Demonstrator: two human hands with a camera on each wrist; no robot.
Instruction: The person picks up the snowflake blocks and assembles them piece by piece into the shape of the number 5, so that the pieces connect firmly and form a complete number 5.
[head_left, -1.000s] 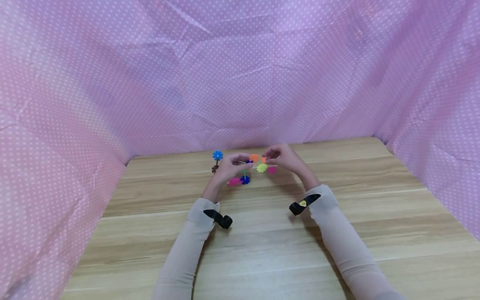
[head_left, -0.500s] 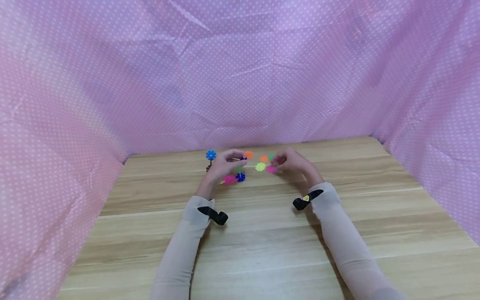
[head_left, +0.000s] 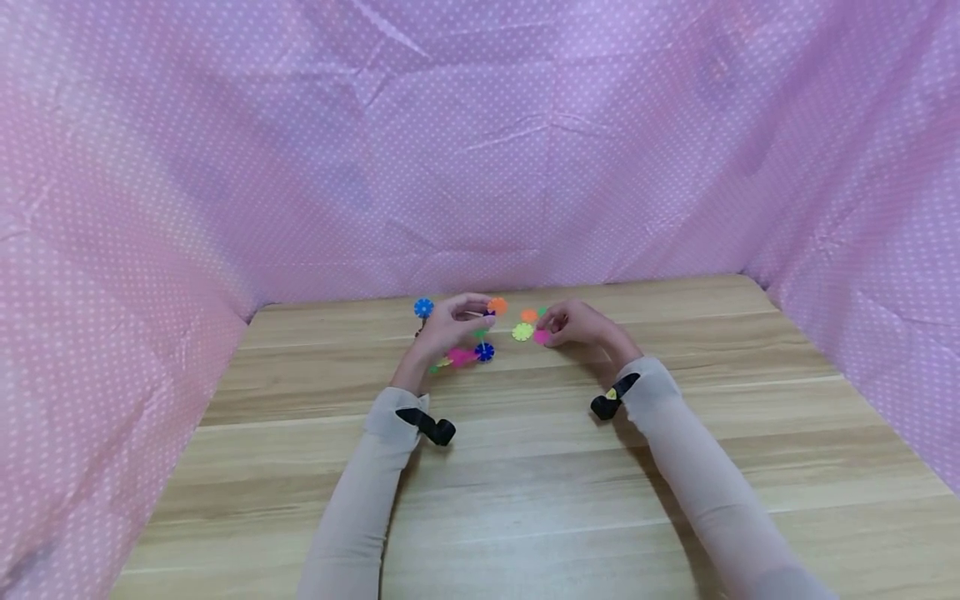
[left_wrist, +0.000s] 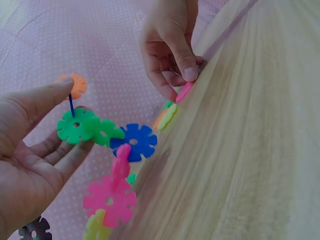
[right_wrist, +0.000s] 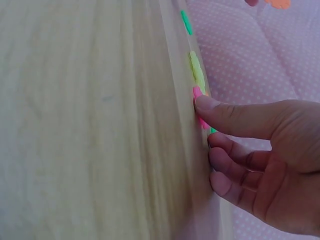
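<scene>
My left hand pinches a chain of notched plastic snowflake discs between thumb and fingers, near its orange disc and an edge-on dark blue one. Hanging from there are green discs, a blue disc, pink discs and a yellow disc. A light blue disc shows beyond the left wrist. My right hand pinches a loose pink disc at the tabletop, its other fingers curled. Part of that disc lies under the thumb.
Beside the pink disc lie a yellow-green disc, an orange disc and a green disc. The wooden table ends at a pink dotted cloth, which rises behind and at both sides.
My right hand has moved slightly right, off the loose orange disc and onto the pink one. The left hand has shifted a little left with the disc chain.
</scene>
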